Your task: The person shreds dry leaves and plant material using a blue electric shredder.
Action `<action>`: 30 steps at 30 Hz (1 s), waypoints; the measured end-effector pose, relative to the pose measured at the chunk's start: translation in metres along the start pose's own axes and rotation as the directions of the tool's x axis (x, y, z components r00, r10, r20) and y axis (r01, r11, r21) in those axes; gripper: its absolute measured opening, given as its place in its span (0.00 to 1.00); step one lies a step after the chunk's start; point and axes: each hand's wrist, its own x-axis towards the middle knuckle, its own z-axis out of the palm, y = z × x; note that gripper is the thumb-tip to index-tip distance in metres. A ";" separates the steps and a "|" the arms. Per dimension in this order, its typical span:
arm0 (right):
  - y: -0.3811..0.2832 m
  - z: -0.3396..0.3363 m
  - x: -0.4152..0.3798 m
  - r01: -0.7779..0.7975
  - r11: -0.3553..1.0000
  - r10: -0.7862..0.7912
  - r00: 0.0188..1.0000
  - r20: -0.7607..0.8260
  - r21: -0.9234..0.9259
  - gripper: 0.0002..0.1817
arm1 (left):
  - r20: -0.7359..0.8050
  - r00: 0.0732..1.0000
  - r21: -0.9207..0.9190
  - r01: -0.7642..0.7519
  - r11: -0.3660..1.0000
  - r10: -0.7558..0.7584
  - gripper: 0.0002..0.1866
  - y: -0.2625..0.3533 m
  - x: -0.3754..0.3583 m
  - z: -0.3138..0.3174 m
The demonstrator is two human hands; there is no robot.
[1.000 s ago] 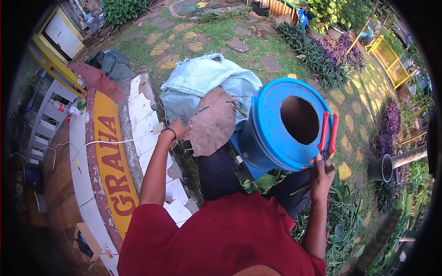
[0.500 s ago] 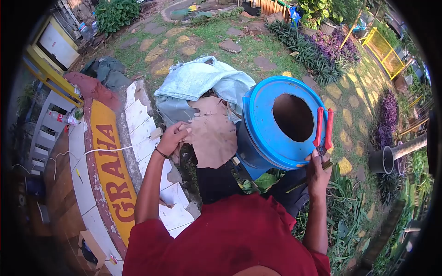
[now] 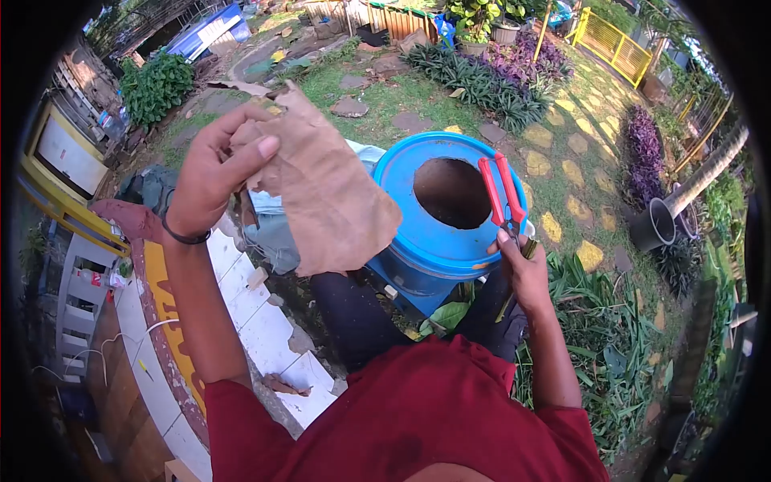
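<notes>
My left hand (image 3: 210,165) is raised, its thumb and fingers closed on a torn piece of brown paper (image 3: 333,197), which hangs beside a blue lidded bucket (image 3: 422,277). A large round hole is cut in the bucket's lid (image 3: 393,181). In my right hand (image 3: 528,277), at the bucket's right rim, are pruning shears with red handles (image 3: 491,189) pointing up, along with a cut green stem (image 3: 528,249). The shears' blades are mostly hidden by my fingers. Behind the paper, a pale blue woven sack (image 3: 273,241) is partly covered.
To my left runs a white-tiled ledge (image 3: 265,325) beside a yellow painted band (image 3: 157,277). Cut leaves and grass (image 3: 602,353) lie at my right. A stone path (image 3: 578,209), purple plants (image 3: 638,153) and a dark pot (image 3: 649,229) lie beyond.
My left hand has lifted the brown paper up from beside the sack, toward the camera. My right hand still holds the shears. The view has shifted, so the bucket appears further left.
</notes>
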 end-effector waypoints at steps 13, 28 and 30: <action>-0.103 -0.081 -0.017 0.143 0.559 -0.086 0.990 0.114 -0.817 0.21 | 0.621 0.782 0.586 -0.414 0.696 -0.058 0.18 -0.121 0.125 0.221; -0.081 0.006 0.095 0.459 -0.122 0.274 0.868 0.415 -0.880 0.15 | 0.457 0.885 0.580 -0.219 0.785 -0.091 0.16 -0.094 0.115 0.155; -0.081 0.005 0.104 0.504 -0.054 0.386 0.807 0.448 -0.862 0.16 | 0.437 0.878 0.484 -0.047 0.874 -0.195 0.15 -0.076 0.107 0.142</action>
